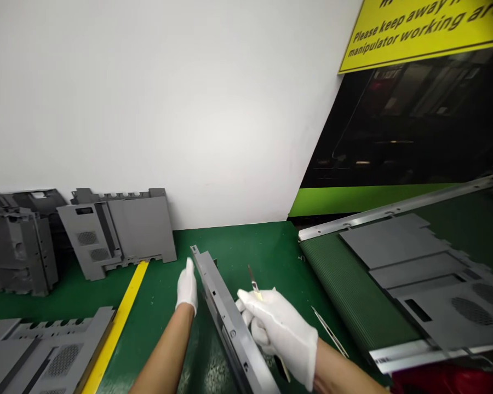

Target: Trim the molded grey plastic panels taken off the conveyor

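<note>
A long grey plastic panel (225, 306) stands on its narrow edge between my hands, its ribbed rim with small holes facing up. My left hand (188, 287), in a white glove, holds the panel from the left side; its thumb points up and the other fingers are hidden. On the right side, my white-gloved right hand (281, 328) is closed around a slim knife-like tool (253, 280), blade end pointing away from me. That hand is close beside the panel; whether it touches is unclear. Thin metal tweezers (329, 331) lie right of my right wrist.
Grey panels (139, 227) lean against the white wall at left; another panel (49, 350) lies near the yellow floor line (121, 323). At right, a green conveyor belt (353, 290) with a metal frame carries a flat grey panel (431, 279). A yellow warning sign (427, 33) hangs above.
</note>
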